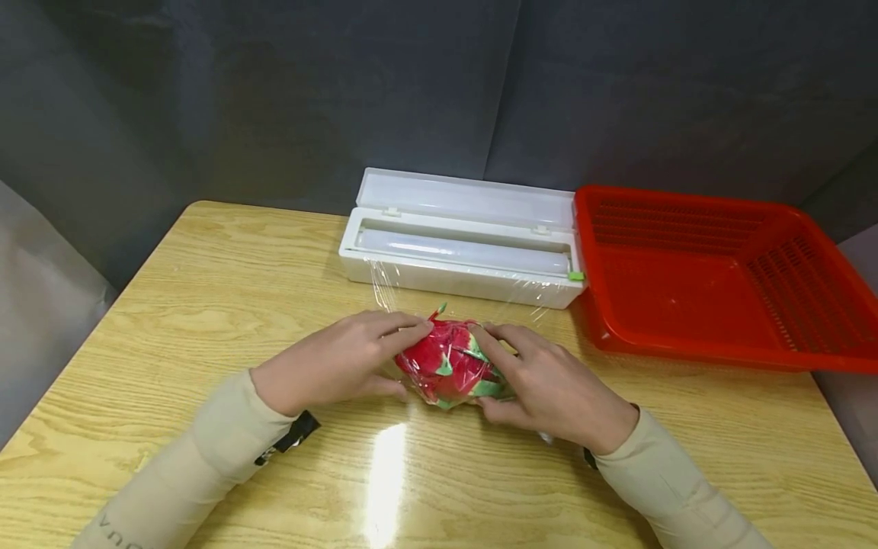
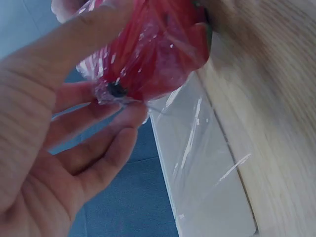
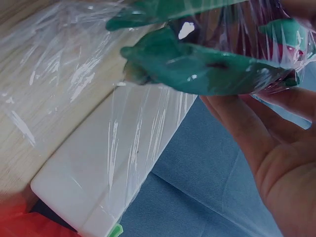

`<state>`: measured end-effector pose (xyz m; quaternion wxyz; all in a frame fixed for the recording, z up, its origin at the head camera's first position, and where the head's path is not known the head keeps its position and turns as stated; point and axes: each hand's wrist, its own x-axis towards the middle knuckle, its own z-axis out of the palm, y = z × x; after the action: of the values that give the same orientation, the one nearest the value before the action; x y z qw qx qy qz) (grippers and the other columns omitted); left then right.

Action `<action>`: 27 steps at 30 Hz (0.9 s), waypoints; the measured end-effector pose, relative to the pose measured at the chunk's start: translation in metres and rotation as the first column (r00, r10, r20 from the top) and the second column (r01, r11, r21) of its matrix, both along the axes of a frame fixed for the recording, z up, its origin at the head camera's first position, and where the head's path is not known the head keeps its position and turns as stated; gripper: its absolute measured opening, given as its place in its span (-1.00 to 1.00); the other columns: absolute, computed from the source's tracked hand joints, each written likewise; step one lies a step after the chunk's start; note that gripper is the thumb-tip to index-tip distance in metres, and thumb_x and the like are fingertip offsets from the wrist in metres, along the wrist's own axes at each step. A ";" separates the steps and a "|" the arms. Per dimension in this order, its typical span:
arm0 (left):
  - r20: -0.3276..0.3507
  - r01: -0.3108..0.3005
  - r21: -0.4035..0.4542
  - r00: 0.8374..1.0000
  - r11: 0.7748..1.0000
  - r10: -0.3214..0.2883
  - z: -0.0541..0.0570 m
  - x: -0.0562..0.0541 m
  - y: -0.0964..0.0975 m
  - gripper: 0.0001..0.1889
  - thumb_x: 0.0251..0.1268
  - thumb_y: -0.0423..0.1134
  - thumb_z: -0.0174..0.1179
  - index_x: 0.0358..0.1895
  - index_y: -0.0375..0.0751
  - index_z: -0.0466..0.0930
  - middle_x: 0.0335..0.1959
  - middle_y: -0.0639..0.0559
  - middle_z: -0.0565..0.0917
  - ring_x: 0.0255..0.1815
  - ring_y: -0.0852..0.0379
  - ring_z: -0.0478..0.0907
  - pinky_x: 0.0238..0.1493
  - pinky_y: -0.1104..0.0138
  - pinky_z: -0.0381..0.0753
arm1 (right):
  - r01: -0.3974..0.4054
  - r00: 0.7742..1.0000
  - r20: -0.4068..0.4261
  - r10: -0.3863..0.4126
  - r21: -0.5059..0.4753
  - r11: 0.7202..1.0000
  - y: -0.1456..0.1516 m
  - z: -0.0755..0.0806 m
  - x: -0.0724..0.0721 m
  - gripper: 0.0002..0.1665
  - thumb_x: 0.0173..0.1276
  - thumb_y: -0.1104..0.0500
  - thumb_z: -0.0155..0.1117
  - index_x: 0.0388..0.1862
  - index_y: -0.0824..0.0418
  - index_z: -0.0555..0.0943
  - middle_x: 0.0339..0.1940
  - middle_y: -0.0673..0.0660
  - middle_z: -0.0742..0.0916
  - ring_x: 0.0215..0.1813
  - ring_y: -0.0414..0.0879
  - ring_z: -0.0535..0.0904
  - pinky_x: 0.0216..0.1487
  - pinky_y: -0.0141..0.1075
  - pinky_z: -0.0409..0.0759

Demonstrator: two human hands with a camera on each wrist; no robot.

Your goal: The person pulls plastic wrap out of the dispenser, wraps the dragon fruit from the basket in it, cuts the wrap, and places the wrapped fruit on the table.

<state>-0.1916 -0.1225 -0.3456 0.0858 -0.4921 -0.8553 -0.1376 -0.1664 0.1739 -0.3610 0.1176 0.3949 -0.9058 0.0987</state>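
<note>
A red dragon fruit [image 1: 447, 364] with green scales sits between both hands, covered in clear cling film [image 3: 54, 64]. On its left side, my left hand [image 1: 343, 357] holds it with the thumb at the front and the fingers at the back. My right hand [image 1: 552, 385] grips the other end in a similar way. Stretched film runs from the fruit back to a white cling film dispenser [image 1: 453, 280], whose lid [image 1: 466, 197] stands open. Inside lies the film roll [image 1: 466, 250]. The fruit's underside is hidden in the head view.
A red plastic basket [image 1: 675, 305] with slotted walls stands at the right, against the dispenser's end. A green slider [image 1: 576, 276] sits at the dispenser's front right corner. Dark cloth [image 1: 309, 99] hangs behind the wooden table [image 1: 240, 274].
</note>
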 end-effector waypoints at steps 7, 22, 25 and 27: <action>-0.016 -0.009 0.015 1.000 1.000 0.009 -0.004 -0.001 0.002 -0.19 0.01 -0.02 0.62 0.34 -0.31 0.54 0.28 -0.10 0.66 0.25 -0.02 0.68 0.29 0.21 0.70 | 0.001 1.000 -0.004 -0.002 -0.005 1.000 -0.001 -0.002 -0.001 0.02 0.14 -0.13 0.57 0.49 0.32 0.44 0.17 0.30 0.72 0.12 0.11 0.74 0.04 -0.04 0.82; 0.053 -0.027 0.101 0.998 0.995 0.021 -0.012 -0.011 -0.002 -0.26 0.08 -0.02 0.55 0.32 -0.29 0.58 0.19 -0.10 0.76 0.18 0.05 0.74 0.20 0.27 0.74 | 0.013 0.999 0.044 -0.011 -0.036 0.999 0.001 -0.004 -0.007 0.03 0.12 -0.09 0.58 0.49 0.33 0.43 0.24 0.31 0.69 0.19 0.14 0.71 0.10 -0.03 0.80; 0.074 -0.029 0.089 0.997 0.996 0.022 -0.011 -0.012 -0.002 -0.26 0.11 -0.01 0.53 0.34 -0.31 0.56 0.20 -0.11 0.75 0.18 0.04 0.74 0.21 0.26 0.74 | 0.019 0.997 0.072 -0.015 -0.060 0.998 0.003 -0.006 -0.008 0.09 0.12 -0.05 0.60 0.53 0.35 0.36 0.22 0.33 0.70 0.17 0.14 0.72 0.10 -0.05 0.79; 0.088 -0.032 0.080 0.996 0.996 0.025 -0.011 -0.013 -0.002 -0.26 0.13 -0.01 0.52 0.35 -0.32 0.55 0.19 -0.12 0.75 0.18 0.03 0.74 0.20 0.25 0.74 | 0.026 0.995 0.097 -0.019 -0.073 0.997 0.005 -0.007 -0.008 0.12 0.13 -0.03 0.60 0.56 0.37 0.30 0.19 0.34 0.72 0.12 0.14 0.73 0.08 -0.05 0.80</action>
<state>-0.2044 -0.1246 -0.3563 0.0703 -0.4696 -0.8588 -0.1925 -0.1748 0.1788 -0.3678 0.0892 0.3749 -0.9105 0.1497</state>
